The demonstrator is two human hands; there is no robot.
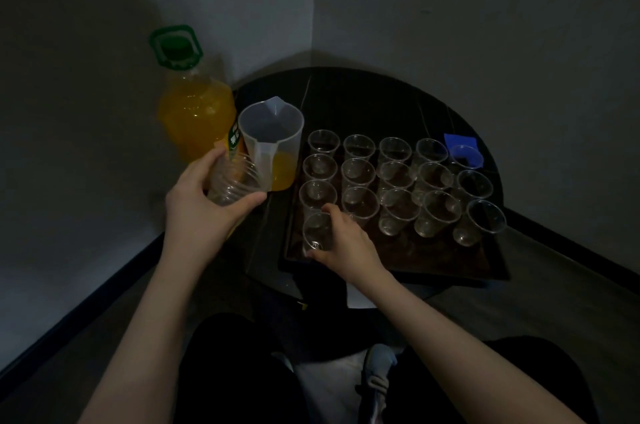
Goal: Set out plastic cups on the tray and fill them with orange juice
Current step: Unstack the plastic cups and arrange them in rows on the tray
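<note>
Plastic cups (360,174) stand in rows on the tray (450,261); my right hand (341,243) grips one cup (317,233) at its seven o'clock corner, my left hand (201,205) clasps a stack of cups (235,183) at nine o'clock beside the jug (272,136)

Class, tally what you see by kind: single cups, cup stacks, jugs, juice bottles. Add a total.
Single cups: 16
Cup stacks: 1, in the left hand
Jugs: 1
Juice bottles: 1
Total: 19
</note>
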